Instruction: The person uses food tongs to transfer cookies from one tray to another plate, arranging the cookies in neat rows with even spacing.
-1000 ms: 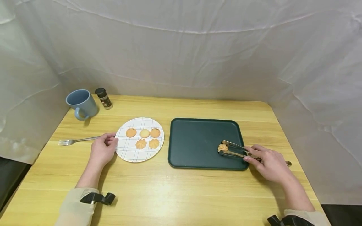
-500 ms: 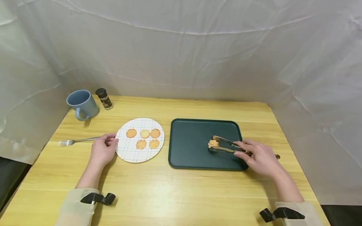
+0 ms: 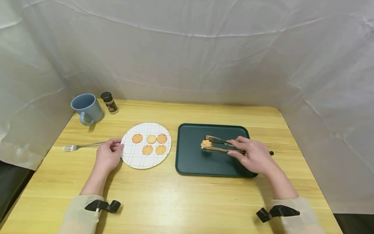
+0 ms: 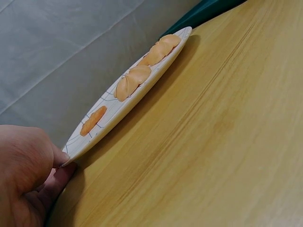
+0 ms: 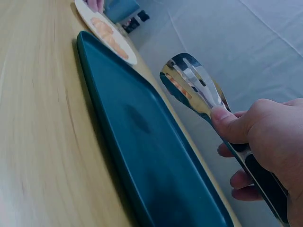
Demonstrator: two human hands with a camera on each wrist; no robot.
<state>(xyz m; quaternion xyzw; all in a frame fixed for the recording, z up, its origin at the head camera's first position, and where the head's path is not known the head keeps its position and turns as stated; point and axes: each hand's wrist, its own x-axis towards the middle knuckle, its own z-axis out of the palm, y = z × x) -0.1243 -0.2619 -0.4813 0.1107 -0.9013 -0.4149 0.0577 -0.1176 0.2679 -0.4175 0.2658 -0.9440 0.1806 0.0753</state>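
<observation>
My right hand (image 3: 253, 155) grips metal tongs (image 3: 222, 149), their tips closed on a flower-shaped cookie (image 3: 206, 144). Tongs and cookie are held up over the dark green tray (image 3: 193, 165); the right wrist view shows a shadow on the tray below them. At the left, my left hand (image 3: 108, 155) pinches the near-left rim of a white checked plate (image 3: 134, 162), thumb on top and fingers under the edge. Several cookies lie on that plate, both round (image 3: 137, 138) and flower-shaped (image 3: 160, 149). In the left wrist view the plate (image 4: 106, 130) appears edge-on, low over the wood.
Beside the left hand lies a fork (image 3: 73, 148). A blue mug (image 3: 90, 110) and a black-capped spice jar (image 3: 110, 104) stand at the back left. White cloth (image 3: 187, 65) hangs behind and along both sides of the wooden table (image 3: 175, 204).
My right hand has carried the tongs and cookie leftward and up from the tray's right part to above its middle. The left hand stays on the plate rim.
</observation>
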